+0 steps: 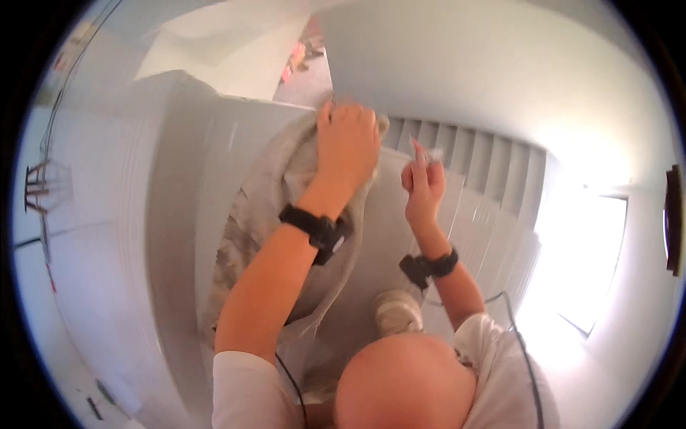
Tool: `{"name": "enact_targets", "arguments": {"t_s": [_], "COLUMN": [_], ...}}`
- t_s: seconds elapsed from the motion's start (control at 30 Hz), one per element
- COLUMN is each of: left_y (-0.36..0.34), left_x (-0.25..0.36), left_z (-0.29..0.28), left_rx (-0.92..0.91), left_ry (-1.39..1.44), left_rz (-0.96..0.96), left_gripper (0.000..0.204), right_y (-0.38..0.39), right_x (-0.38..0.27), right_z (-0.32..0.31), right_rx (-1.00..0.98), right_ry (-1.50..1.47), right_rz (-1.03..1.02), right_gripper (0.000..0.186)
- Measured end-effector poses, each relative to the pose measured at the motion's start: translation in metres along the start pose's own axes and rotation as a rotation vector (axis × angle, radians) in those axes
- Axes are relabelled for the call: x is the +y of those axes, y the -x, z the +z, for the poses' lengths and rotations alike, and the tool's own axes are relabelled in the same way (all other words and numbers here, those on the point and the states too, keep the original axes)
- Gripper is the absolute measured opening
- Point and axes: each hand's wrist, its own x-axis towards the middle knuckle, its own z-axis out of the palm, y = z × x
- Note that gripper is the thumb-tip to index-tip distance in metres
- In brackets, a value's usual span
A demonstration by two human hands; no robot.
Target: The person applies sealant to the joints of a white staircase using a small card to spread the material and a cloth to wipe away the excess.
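Note:
My left hand is closed over the upper end of a dirty grey-beige cloth, with its fingers curled over the far edge. The cloth hangs in folds below and beside my left forearm, with darker stains along its left side. My right hand is held up to the right, apart from the cloth. Between its thumb and fingers it pinches a small clear and red piece, whose kind is too blurred to tell. Both wrists carry black straps with small devices.
Grey stair steps lie beyond my right hand. My bare knee and a light shoe are close in front. Pale walls rise on both sides, with a bright window at right. Reddish objects show through a far gap.

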Motion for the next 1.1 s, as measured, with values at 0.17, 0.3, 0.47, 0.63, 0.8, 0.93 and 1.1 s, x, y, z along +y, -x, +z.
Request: {"name": "enact_targets", "arguments": {"t_s": [0.17, 0.3, 0.47, 0.63, 0.8, 0.93, 1.1], "left_y": [0.014, 0.012, 0.007, -0.008, 0.002, 0.012, -0.006], "left_x": [-0.011, 0.003, -0.005, -0.010, -0.012, -0.014, -0.008], "left_z": [0.006, 0.026, 0.019, 0.016, 0.026, 0.019, 0.009], "left_rx": [0.308, 0.315, 0.196, 0.052, 0.130, 0.380, 0.105], "left_ry": [0.068, 0.229, 0.185, 0.006, 0.253, 0.165, 0.177], "left_rz": [0.023, 0.001, -0.078, -0.148, -0.045, 0.074, 0.017], "left_gripper": [0.021, 0.021, 0.014, 0.012, 0.015, 0.013, 0.011], "right_y": [-0.003, -0.001, 0.006, 0.017, 0.022, 0.025, 0.030], "right_x": [0.014, 0.006, -0.013, 0.004, -0.008, -0.010, -0.009], "right_z": [-0.019, -0.055, -0.035, -0.030, -0.020, -0.009, -0.008], "right_rx": [0.038, 0.016, 0.104, -0.049, -0.002, -0.035, -0.004], "right_ry": [0.100, 0.235, 0.240, 0.221, 0.211, 0.185, 0.138], "right_rz": [-0.071, -0.089, 0.090, -0.015, 0.070, 0.093, 0.124], "right_gripper": [0.019, 0.016, 0.021, 0.021, 0.025, 0.028, 0.030]}}
